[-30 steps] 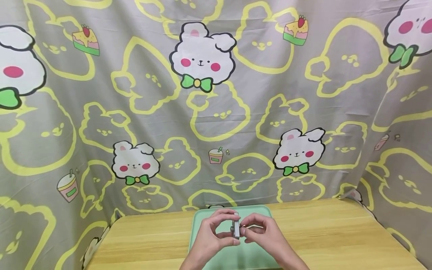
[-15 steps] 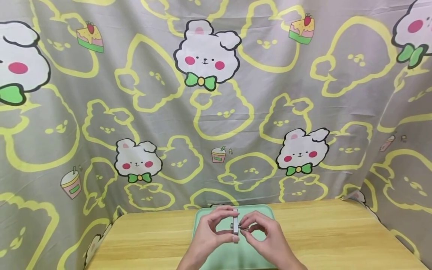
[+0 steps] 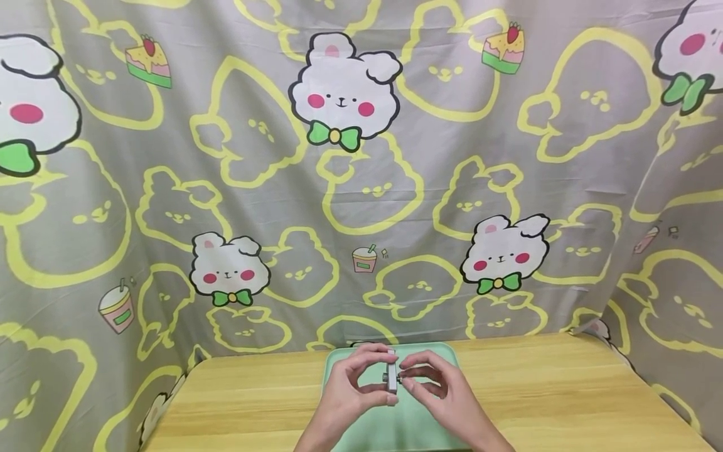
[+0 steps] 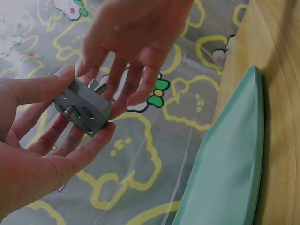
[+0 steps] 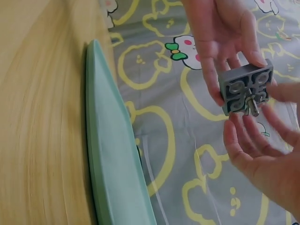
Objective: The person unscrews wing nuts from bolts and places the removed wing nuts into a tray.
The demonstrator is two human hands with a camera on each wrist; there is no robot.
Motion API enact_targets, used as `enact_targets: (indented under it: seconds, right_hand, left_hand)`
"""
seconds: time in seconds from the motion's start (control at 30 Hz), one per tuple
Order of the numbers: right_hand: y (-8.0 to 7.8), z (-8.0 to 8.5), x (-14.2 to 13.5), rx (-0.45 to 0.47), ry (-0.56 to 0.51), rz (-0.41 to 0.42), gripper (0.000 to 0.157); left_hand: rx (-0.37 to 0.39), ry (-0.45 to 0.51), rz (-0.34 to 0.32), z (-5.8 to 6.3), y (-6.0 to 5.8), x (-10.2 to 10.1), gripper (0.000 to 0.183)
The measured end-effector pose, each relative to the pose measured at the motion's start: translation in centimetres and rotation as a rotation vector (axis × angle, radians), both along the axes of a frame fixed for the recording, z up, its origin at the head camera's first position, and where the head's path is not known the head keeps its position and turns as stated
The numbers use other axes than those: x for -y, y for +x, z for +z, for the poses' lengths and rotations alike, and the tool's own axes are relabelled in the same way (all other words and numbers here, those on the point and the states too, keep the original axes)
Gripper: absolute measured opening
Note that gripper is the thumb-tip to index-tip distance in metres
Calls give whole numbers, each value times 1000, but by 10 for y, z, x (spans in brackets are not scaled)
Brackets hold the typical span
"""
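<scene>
A small grey square block (image 3: 392, 375) with several round recesses is held upright in my left hand (image 3: 347, 386), gripped by its edges between thumb and fingertips. Through its middle runs a metal bolt, its round end (image 4: 71, 112) on the left face. On the other face the bolt's shaft (image 5: 253, 107) sticks out, with a small winged metal piece around it. My right hand (image 3: 446, 390) is close to that shaft. Its thumb and fingers are spread around the shaft, and the right wrist view shows them apart from it.
Below the hands a pale green tray (image 3: 361, 433) lies on the wooden table (image 3: 243, 402). A grey curtain (image 3: 361, 207) with rabbit prints hangs behind and along both sides.
My right fingers were pinched together at the bolt's shaft and now stand spread apart around it. The block has shifted slightly left, still in my left hand.
</scene>
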State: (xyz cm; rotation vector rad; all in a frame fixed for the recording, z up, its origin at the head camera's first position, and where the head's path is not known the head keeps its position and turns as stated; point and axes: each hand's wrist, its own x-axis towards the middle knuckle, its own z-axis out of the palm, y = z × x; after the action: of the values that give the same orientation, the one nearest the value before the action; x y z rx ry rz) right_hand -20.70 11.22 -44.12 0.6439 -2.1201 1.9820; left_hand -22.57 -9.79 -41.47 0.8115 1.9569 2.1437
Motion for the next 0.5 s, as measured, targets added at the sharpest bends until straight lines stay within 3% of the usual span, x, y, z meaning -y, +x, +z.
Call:
enact_targets:
  seconds: [0.13, 0.23, 0.37, 0.5]
  right_hand:
    - [-4, 2, -3, 247, -69, 5, 31]
    - [-5, 2, -6, 374, -108, 69, 38]
    - [-4, 1, -9, 456, -148, 134, 40]
    - [-3, 0, -9, 467, -161, 137, 35]
  left_hand:
    - [-33, -26, 4, 0, 1, -1, 48]
    - [-55, -43, 11, -1, 2, -3, 47]
    - [-72, -65, 11, -2, 3, -6, 46]
    - [-81, -85, 5, -4, 3, -7, 46]
